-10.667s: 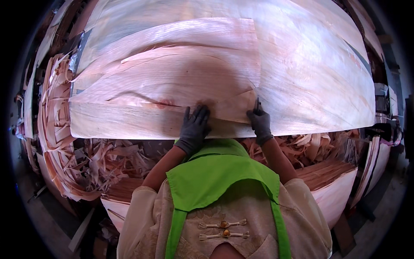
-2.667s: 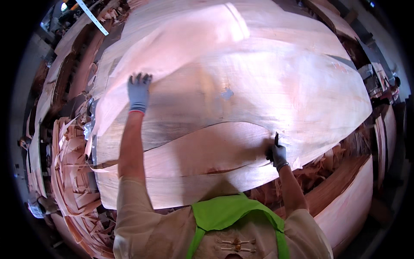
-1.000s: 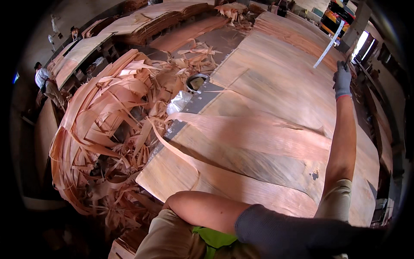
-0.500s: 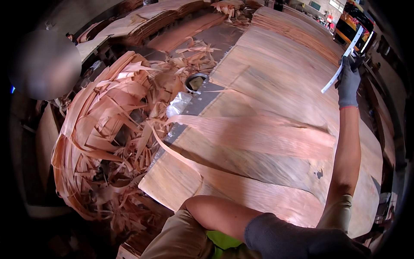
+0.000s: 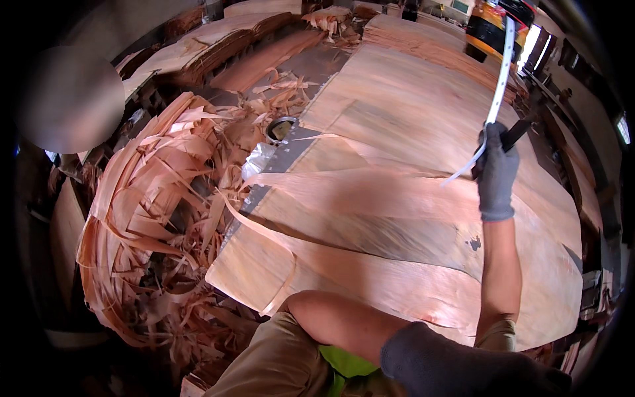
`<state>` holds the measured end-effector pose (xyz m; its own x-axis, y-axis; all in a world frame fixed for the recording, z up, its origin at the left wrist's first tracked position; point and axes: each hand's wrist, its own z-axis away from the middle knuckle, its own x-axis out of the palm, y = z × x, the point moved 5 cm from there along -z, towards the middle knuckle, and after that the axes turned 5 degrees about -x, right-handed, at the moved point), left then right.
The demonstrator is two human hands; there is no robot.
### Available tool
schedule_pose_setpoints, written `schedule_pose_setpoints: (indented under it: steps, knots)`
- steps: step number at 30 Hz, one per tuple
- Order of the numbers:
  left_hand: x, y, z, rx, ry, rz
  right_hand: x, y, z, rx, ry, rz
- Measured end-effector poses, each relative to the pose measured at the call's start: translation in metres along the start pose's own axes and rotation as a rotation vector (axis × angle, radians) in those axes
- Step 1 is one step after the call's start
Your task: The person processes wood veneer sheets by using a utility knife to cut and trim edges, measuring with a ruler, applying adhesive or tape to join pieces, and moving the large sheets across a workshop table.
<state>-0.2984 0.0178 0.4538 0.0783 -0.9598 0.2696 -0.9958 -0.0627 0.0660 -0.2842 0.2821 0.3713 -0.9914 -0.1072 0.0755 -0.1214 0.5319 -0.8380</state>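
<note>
My right hand (image 5: 497,175), in a grey glove, is raised above the right side of a stack of wood veneer sheets (image 5: 410,99). Its fingers close round a dark handle (image 5: 517,134) and a narrow white strip of perforated tape (image 5: 503,76). Upward, the tape runs to an orange and black roll (image 5: 496,33); its loose end curves below the hand. My left arm crosses low in front, and my left hand (image 5: 456,360), gloved too, lies at the bottom right with its fingers lost in shadow. Loose veneer strips (image 5: 397,192) lie across the top sheet.
A large tangle of veneer scraps (image 5: 145,198) lies to the left. Between it and the stack sit a round metal-rimmed object (image 5: 280,130) and a crumpled clear plastic piece (image 5: 258,160). More stacked veneer (image 5: 211,43) stands at the back left. A blurred disc covers the upper left.
My right hand has come nearer and to the left, bringing the tape with it. The orange and black roll has shifted left in view. My left hand stays low.
</note>
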Motion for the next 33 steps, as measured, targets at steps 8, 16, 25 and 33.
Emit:
schedule_pose_setpoints:
  steps: [8, 16, 25, 33]
  knots:
    - [-0.116, 0.086, 0.012, -0.326, 0.988, -1.483, -0.050, -0.025, 0.119, 0.181, -0.080, -0.170]
    - [-0.155, 0.009, -0.038, -0.936, 0.554, -1.242, -0.130, -0.032, 0.243, 0.219, -0.156, -0.143]
    - [-0.155, -0.041, -0.008, -0.914, 0.468, -0.775, -0.200, -0.051, 0.296, 0.361, -0.072, -0.362]
    - [-0.038, -0.195, 0.141, -1.355, 0.750, -0.879, -0.397, 0.047, 0.480, 0.710, -0.169, 0.012]
